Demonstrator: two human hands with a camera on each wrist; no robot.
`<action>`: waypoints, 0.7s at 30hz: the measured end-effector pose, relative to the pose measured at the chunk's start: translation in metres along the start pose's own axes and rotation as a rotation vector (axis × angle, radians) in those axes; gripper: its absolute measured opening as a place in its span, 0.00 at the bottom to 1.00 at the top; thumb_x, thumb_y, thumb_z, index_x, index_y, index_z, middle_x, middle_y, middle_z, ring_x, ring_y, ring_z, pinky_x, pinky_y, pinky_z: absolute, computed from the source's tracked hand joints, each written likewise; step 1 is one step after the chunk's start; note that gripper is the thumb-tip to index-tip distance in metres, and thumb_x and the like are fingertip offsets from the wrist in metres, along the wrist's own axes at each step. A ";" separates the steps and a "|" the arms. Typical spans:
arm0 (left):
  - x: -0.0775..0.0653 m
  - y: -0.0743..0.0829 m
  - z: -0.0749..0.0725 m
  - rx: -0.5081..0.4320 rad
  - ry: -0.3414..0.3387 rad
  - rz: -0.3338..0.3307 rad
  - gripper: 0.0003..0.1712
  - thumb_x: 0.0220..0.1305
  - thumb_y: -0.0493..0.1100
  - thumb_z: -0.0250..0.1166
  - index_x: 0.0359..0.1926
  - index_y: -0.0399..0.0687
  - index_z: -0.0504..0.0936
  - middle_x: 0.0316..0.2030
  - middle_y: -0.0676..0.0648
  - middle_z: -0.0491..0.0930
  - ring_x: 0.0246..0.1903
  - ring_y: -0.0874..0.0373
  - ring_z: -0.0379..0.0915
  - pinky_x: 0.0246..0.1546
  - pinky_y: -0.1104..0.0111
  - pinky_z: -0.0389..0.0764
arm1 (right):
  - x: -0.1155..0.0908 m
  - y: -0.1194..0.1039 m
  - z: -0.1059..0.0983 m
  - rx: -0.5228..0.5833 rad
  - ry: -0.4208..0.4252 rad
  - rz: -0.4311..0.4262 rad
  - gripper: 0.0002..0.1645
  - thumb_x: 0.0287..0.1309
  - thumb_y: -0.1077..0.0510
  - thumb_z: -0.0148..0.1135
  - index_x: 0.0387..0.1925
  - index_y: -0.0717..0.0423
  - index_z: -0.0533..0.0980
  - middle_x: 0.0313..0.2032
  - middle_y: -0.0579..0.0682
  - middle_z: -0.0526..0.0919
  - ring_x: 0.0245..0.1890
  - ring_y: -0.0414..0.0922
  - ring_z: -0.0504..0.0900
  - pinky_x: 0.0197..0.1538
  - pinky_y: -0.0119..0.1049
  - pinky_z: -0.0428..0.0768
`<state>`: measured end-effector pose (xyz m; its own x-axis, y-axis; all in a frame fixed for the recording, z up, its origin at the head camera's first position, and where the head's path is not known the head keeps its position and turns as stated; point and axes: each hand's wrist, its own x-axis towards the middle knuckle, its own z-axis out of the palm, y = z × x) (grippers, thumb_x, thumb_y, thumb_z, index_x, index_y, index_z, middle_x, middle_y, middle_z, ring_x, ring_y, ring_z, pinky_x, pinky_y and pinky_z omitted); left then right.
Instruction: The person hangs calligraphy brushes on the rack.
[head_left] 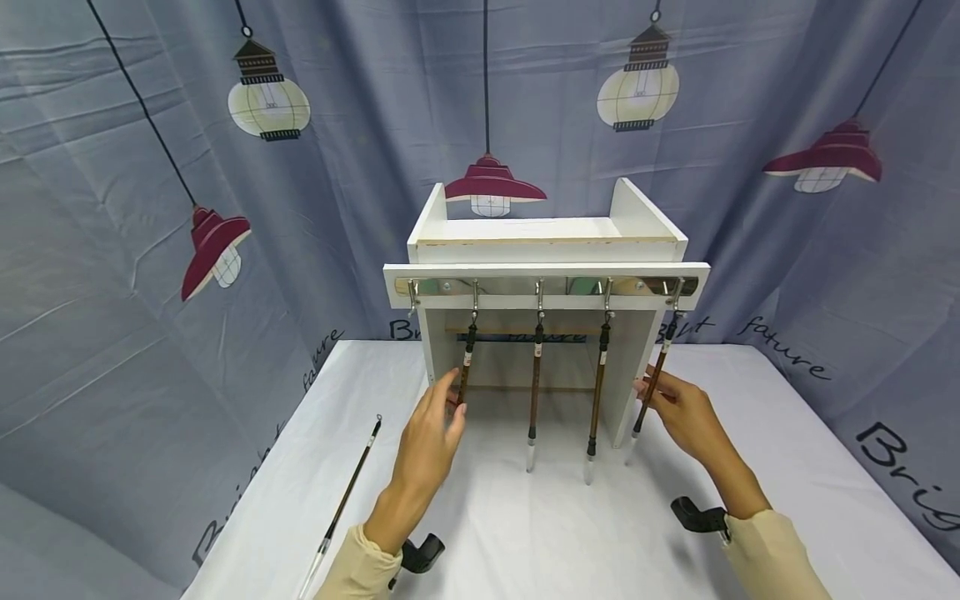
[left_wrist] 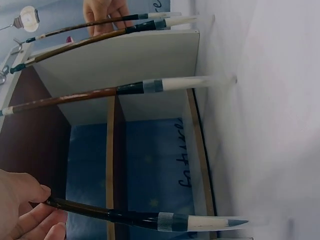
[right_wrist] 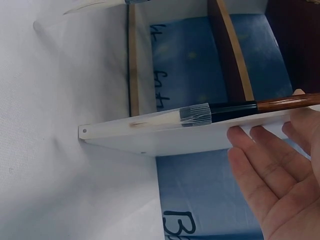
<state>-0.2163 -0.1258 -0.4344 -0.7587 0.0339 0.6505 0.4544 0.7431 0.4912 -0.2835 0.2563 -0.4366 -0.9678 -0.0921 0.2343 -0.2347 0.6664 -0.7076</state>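
Note:
Several brown-handled writing brushes hang from metal hooks on the front rail [head_left: 547,271] of a white wooden rack. My left hand [head_left: 429,433] pinches the handle of the left hanging brush [head_left: 467,367]; its dark-tipped bristles [left_wrist: 215,223] show in the left wrist view. With thumb and finger my right hand [head_left: 686,412] holds the rightmost brush [head_left: 656,371], its other fingers [right_wrist: 272,167] spread beside the rack's side panel. Between the hands hang a middle brush [head_left: 536,383] and another brush [head_left: 598,383]. The leftmost hook [head_left: 412,293] is bare.
Another brush [head_left: 351,487] with a clear tip cover lies on the white tabletop [head_left: 540,542], left of my left forearm. The rack's upper tray [head_left: 540,227] is above the rail. A lantern-patterned curtain [head_left: 360,167] hangs close behind.

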 end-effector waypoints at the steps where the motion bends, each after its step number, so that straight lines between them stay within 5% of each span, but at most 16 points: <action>1: 0.001 -0.001 0.001 0.005 -0.004 -0.007 0.31 0.73 0.34 0.67 0.73 0.43 0.72 0.47 0.43 0.83 0.40 0.52 0.82 0.33 0.64 0.84 | 0.000 0.000 0.000 0.007 -0.002 0.003 0.37 0.81 0.42 0.54 0.71 0.70 0.71 0.55 0.69 0.86 0.58 0.68 0.84 0.60 0.67 0.80; 21: 0.009 -0.007 0.020 -0.009 -0.083 -0.072 0.31 0.72 0.36 0.69 0.72 0.42 0.72 0.45 0.46 0.84 0.36 0.54 0.81 0.32 0.66 0.82 | 0.001 0.000 0.000 0.026 -0.007 0.015 0.37 0.80 0.43 0.55 0.70 0.72 0.71 0.60 0.71 0.82 0.60 0.68 0.83 0.62 0.67 0.80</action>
<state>-0.2354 -0.1171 -0.4435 -0.8256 0.0359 0.5631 0.4007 0.7399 0.5403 -0.2848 0.2560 -0.4365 -0.9717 -0.0873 0.2194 -0.2226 0.6487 -0.7278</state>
